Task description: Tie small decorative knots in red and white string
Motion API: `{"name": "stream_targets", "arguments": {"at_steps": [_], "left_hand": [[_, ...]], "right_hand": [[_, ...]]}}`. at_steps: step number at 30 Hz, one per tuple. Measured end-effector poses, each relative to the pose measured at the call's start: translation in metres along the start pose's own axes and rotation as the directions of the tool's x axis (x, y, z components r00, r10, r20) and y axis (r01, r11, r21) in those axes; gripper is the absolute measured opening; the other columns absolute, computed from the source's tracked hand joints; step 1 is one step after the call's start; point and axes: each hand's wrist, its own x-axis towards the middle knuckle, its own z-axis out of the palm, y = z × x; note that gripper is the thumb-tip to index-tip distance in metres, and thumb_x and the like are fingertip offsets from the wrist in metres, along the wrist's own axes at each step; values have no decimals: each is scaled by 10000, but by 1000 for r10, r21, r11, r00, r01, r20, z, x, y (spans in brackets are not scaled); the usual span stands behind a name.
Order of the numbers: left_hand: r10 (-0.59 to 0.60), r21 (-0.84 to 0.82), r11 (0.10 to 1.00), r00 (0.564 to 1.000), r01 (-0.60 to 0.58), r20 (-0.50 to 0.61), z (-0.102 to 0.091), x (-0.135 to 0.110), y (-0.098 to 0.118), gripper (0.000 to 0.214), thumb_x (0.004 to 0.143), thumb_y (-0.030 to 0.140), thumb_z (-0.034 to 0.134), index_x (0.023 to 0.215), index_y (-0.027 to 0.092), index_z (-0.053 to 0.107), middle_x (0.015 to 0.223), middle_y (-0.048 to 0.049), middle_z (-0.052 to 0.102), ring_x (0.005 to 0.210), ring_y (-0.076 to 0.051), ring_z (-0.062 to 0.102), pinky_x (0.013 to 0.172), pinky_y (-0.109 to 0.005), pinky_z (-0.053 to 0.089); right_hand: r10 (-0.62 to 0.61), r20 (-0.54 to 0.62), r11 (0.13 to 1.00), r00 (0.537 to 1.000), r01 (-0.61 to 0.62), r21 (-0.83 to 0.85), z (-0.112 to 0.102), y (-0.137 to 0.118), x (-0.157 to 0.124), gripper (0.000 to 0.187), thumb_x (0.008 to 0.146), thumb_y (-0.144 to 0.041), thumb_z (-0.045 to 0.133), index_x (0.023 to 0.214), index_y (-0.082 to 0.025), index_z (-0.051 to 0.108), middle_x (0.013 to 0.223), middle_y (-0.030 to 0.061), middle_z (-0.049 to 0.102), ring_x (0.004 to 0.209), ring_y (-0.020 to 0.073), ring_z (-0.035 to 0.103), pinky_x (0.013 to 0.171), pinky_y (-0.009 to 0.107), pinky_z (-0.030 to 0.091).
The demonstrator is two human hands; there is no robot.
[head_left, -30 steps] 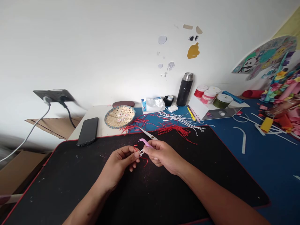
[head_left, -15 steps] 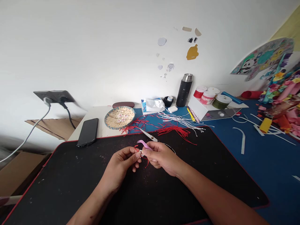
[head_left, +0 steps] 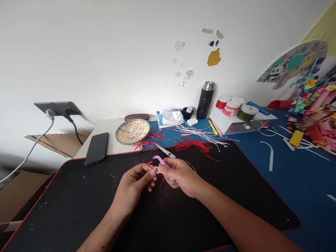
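Note:
Over the black mat my left hand (head_left: 138, 178) pinches a small knotted piece of red and white cord (head_left: 156, 170) between thumb and fingers. My right hand (head_left: 180, 175) is closed on pink curved tweezers (head_left: 160, 160), whose bent tips point up and left, above the knot. Its thumb and forefinger also meet the white loop of the cord. A red cord end hangs below the fingers. Just beyond the right hand lie scissors (head_left: 165, 150), their handles partly hidden behind it.
Behind the mat (head_left: 236, 196) lie red cords (head_left: 195, 146) and white cords (head_left: 202, 134). A woven basket (head_left: 126, 140), a phone (head_left: 97, 148), a tissue box (head_left: 160, 120) and a black flask (head_left: 205, 100) stand farther back. Cord spools (head_left: 247, 113) sit on a white box to the right.
The view has shifted slightly. Both hands keep hold at the same place, and the white loop between the fingers shows a little more.

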Motion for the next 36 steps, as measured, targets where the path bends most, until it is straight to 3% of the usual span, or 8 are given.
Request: {"name": "stream_targets", "arguments": {"at_steps": [13, 30, 36], "left_hand": [[120, 219, 970, 991, -102, -67, 8, -4, 5, 319, 818, 496, 804, 828, 184, 741, 711, -13, 696, 621, -149, 607, 557, -237, 511], [-23, 131, 991, 999, 18, 42, 2, 0, 5, 340, 795, 498, 830, 778, 173, 731, 678, -14, 680, 575, -133, 580, 523, -224, 479], [-67, 150, 987, 997, 59, 46, 0, 1, 3, 341, 779, 506, 834, 783, 176, 747, 679, -12, 688, 570, -133, 587, 533, -227, 481]], "right_hand": [[-7, -23, 1000, 1000, 7, -2, -1, 5, 3, 379, 823, -474, 780, 814, -206, 512, 533, -135, 306, 446, 46, 156, 420, 234, 71], [-26, -37, 999, 999, 25, -20, -2, 4, 3, 377, 858, -523, 759, 880, -194, 577, 541, -122, 333, 444, 50, 177, 421, 230, 90], [-86, -62, 981, 994, 74, -178, 0, 5, 2, 276, 876, -441, 725, 930, -195, 614, 547, -110, 376, 439, 66, 237, 425, 234, 147]]}}
